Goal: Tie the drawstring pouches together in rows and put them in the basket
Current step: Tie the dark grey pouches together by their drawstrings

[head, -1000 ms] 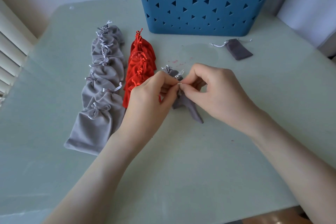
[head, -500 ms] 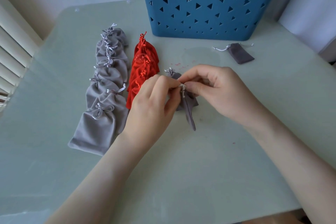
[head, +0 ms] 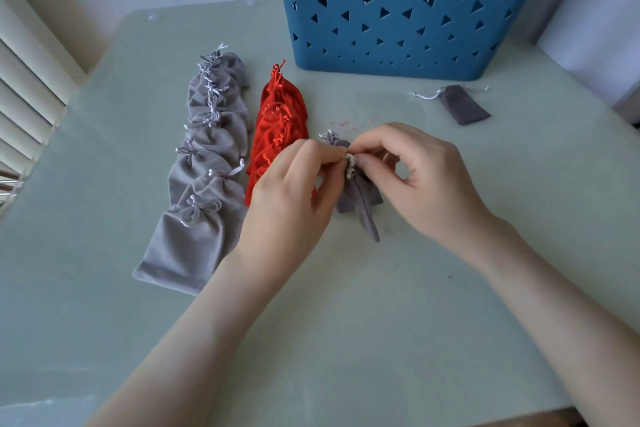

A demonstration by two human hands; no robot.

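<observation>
1. Drawstring pouches, head view: the small grey pouches (head: 360, 198) being worked on sit mid-counter between both hands, just right of the red row. One stands on edge with its tail toward the viewer. A second gathered neck pokes out beyond the left fingers (head: 332, 156). Can't tell the exact count in the bundle.
2. Left hand (head: 291, 198): fingers curled, with thumb and forefinger pinching the white drawstring (head: 350, 166) at the pouch neck.
3. Right hand (head: 426, 180): pinches the same drawstring from the other side. The right fingers (head: 367, 146) meet the left ones at the cord, and the rest curl loosely above the pouch body.
4. Light grey row (head: 207, 163): a chain of overlapping pouches with knotted cords, on the left of the counter (head: 381, 322). It runs from the near left up toward the basket and lies on the counter, not in the basket.
5. Red row (head: 280, 121): a shorter chain just beside the grey row, on its right. Its near end is hidden behind the left hand.
6. Loose dark grey pouch (head: 464, 107): lies flat and alone at far right, near the basket base, with cords trailing out both sides. It is well apart from the hands.
7. Basket (head: 415, 10): blue with triangular cut-outs, upright at the far side of the counter. Its inside is not visible.
8. Other: red specks (head: 346, 123) lie on the counter between basket and hands, and white blind slats (head: 24, 87) run along the left edge.
</observation>
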